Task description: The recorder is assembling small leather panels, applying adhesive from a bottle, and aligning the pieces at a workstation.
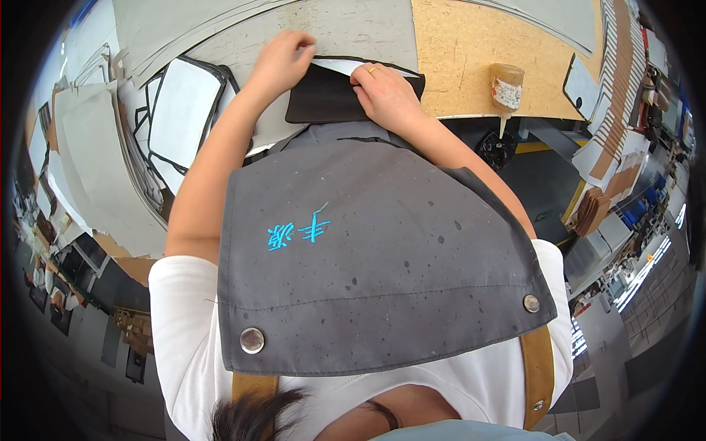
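Note:
A black, flat folded panel with a white inner face lies at the table's near edge, in front of my apron. My right hand, with a ring on one finger, rests on its right half. Its fingers are bent over the black flap where the white strip shows. At the panel's upper left corner is my left hand, raised slightly, with thumb and fingertips drawn together. Whatever those fingertips hold, if anything, is too small and blurred to make out.
A glue bottle stands nozzle down at the table's right edge, above a black bag. White panels with black edges are stacked on the left, beside large grey sheets. Another white panel lies at the far right.

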Tool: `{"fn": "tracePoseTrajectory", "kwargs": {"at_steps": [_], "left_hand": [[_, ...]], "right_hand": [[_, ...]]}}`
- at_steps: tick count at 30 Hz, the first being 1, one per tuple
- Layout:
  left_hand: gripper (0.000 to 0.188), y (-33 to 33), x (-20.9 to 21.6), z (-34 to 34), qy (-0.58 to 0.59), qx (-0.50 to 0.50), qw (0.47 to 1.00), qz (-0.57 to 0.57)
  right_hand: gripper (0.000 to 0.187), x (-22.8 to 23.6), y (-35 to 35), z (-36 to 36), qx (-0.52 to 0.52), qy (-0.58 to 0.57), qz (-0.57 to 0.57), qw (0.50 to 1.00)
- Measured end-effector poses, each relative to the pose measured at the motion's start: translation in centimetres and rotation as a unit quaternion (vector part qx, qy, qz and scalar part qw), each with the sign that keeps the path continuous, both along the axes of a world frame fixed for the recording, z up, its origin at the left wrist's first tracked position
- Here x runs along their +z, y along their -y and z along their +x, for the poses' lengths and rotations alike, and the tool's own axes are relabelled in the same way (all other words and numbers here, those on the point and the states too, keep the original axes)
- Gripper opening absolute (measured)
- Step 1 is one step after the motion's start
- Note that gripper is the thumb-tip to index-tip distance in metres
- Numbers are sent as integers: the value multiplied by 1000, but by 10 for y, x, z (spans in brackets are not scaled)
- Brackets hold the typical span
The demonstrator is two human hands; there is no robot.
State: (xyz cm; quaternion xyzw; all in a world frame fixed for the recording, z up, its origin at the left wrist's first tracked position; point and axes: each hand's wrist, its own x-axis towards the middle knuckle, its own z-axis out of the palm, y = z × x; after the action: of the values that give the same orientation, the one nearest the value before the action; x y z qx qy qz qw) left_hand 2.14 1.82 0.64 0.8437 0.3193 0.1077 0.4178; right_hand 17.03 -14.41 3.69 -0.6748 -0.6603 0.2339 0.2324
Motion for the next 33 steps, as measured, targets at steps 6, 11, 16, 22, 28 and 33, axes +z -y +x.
{"fn": "tracePoseTrajectory", "kwargs": {"at_steps": [6, 11, 16, 22, 28, 33], "left_hand": [[20, -9, 4, 62, -215, -243, 939, -116], [19, -17, 4, 76, -240, -303, 914, -125], [18, -21, 35, 75, -260, -242, 924, -141], [18, -16, 0, 78, -217, -301, 927, -55], [15, -12, -4, 86, -254, -322, 911, -43], [14, -15, 5, 86, -251, -346, 902, -62]], "right_hand": [[10, -1, 3, 0, -6, -6, -3, 1000], [10, 5, 3, 3, 7, -8, -11, 1000], [10, 5, 4, 11, -18, 1, 14, 1000], [9, 9, 10, 22, -27, 10, 22, 999], [16, 14, 49, 87, -223, 59, 26, 973], [31, 15, 91, 154, -388, 191, 58, 900]]}}
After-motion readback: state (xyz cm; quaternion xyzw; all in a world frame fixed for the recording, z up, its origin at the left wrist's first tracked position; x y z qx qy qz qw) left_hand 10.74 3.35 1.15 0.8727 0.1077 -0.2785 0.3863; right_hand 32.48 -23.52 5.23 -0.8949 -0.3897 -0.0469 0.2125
